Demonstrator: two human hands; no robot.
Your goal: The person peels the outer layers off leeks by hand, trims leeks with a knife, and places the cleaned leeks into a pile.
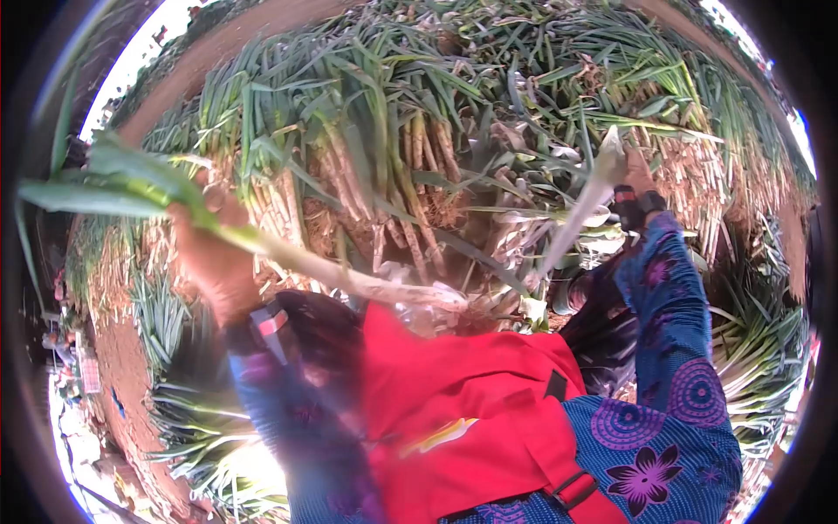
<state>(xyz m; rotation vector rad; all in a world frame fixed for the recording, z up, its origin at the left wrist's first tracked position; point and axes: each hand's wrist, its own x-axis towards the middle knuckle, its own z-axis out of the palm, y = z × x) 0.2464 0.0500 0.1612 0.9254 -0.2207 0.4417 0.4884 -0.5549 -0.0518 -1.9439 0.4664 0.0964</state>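
Observation:
My left hand (218, 258), raised at the left, is closed around a long leek (340, 278). Its green leaves spread beyond the hand to the far left, and the pale stalk slants down to a root end near my red apron (463, 375). On the right, my right hand (639, 173) is closed on a pale, limp leaf strip (587, 203), which hangs down and to the left. The strip is apart from the leek, and motion blurs it. My right fingers are partly hidden behind the strip and the wrist.
A wide heap of leeks (349, 166) with roots and green tops lies in front of me. Loose peelings (515, 236) cover the ground between my hands. More leeks (209, 437) lie at my left side, and others (755, 367) at my right. Bare soil (127, 384) shows at the left.

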